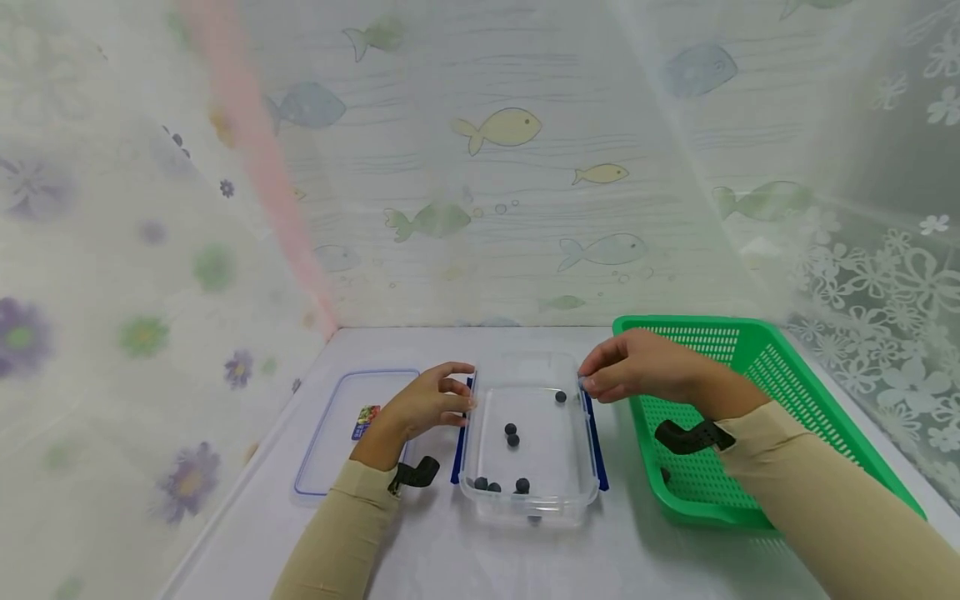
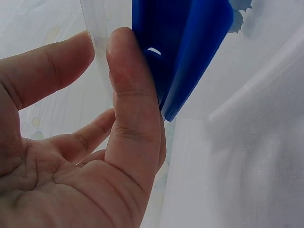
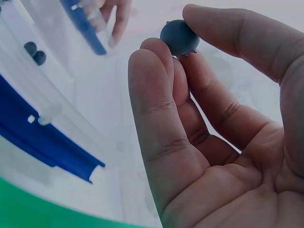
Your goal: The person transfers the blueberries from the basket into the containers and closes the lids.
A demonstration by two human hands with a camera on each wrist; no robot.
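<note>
A clear plastic container [image 1: 528,504] with blue side latches [image 1: 596,442] stands in the middle of the table, with several blueberries [image 1: 522,485] lying inside it. At its left wall is my left hand [image 1: 431,400], thumb and fingers bent at the rim beside the blue latch [image 2: 190,52], holding that side. My right hand [image 1: 637,367] is over the container's right rim. Between thumb and fingertips it pinches one blueberry [image 3: 179,38], seen clearly in the right wrist view.
To the right stands a green slotted basket [image 1: 817,417], close to the container, with a dark blueberry [image 1: 665,475] near its left wall. On the left lies a clear lid [image 1: 322,450] with a blue rim and a small colourful label [image 1: 365,422]. Patterned sheets [image 1: 525,200] hang behind and at both sides.
</note>
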